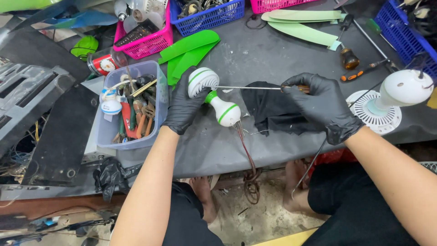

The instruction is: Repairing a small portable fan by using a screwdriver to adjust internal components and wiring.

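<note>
My left hand (183, 105), in a black glove, grips a white and green fan motor housing (214, 98) above the dark grey table (255, 54). A brown wire (246, 159) hangs from the housing's lower end over the table edge. My right hand (318, 102), also gloved, holds a long thin screwdriver (248, 88) by its brown handle. The metal shaft lies level and its tip touches the round vented end of the housing.
A black cloth (268, 109) lies under my right hand. A clear bin of hand tools (132, 111) stands left. A white motor on a round grille (387, 102) sits right. Green fan blades (189, 52), pink and blue baskets and more screwdrivers (350, 57) lie farther back.
</note>
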